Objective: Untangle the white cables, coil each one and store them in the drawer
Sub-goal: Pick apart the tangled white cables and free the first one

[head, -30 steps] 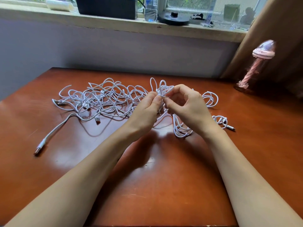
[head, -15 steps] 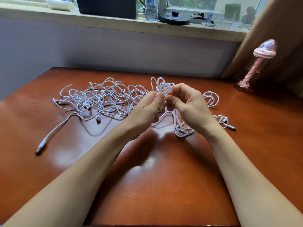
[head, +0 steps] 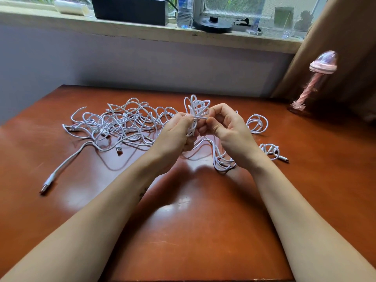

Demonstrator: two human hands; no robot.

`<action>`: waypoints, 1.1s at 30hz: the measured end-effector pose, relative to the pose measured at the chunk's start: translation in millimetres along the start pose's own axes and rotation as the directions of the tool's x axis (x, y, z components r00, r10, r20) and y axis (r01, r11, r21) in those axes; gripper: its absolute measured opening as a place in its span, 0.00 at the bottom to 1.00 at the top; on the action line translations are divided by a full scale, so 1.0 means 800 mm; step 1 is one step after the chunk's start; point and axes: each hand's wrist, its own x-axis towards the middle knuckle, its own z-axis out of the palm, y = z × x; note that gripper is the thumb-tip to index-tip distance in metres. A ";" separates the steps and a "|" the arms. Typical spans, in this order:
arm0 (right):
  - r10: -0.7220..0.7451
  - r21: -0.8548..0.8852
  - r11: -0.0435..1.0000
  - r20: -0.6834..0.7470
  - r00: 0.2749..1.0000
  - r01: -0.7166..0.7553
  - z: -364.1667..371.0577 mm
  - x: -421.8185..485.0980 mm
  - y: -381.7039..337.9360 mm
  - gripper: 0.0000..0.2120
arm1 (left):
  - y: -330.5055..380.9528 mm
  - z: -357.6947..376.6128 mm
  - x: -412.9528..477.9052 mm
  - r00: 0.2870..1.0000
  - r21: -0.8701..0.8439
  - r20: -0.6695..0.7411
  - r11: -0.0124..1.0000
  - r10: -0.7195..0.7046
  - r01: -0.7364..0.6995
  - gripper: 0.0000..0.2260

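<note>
Nearer than both grips the glossy red-brown wooden worktop [head: 183, 220] lies wide, its far edge close beyond them, while the left grip [head: 173, 137] clasps and the right grip [head: 230, 131] pinches a raised bunch of the thin tangled white cables [head: 126, 127], most sprawling flat to their left.

We see bright daylight from the window [head: 234, 5]. Glare shines on the bench [head: 183, 200]. Edges bend.

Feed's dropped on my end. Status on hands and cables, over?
Left hand grips a bunch of cable loops; right hand pinches a strand from it. Big tangle on the table, uncoiled. No drawer in view.
</note>
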 end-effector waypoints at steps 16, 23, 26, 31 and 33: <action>0.066 0.008 0.998 -0.083 0.994 -0.066 -0.003 0.002 0.008 0.05 | -0.006 -0.002 0.001 0.997 0.039 -0.035 0.997 0.071 -0.070 0.08; 0.052 0.015 0.999 -0.096 0.994 -0.051 -0.007 0.004 0.008 0.09 | -0.012 -0.003 0.003 0.987 0.086 -0.089 0.988 0.135 -0.127 0.09; 0.021 -0.020 1.000 -0.095 0.995 -0.023 -0.010 0.003 0.008 0.12 | -0.010 -0.003 0.004 0.982 0.134 -0.091 0.979 0.165 -0.152 0.06; 0.001 -0.028 1.000 -0.079 0.997 -0.004 -0.012 0.000 0.004 0.11 | -0.008 0.000 0.002 0.989 0.069 -0.077 0.991 0.124 -0.118 0.07; 0.005 -0.050 0.999 -0.080 0.997 -0.009 -0.013 -0.002 0.002 0.11 | -0.009 0.003 0.001 0.991 0.041 -0.079 0.994 0.106 -0.103 0.07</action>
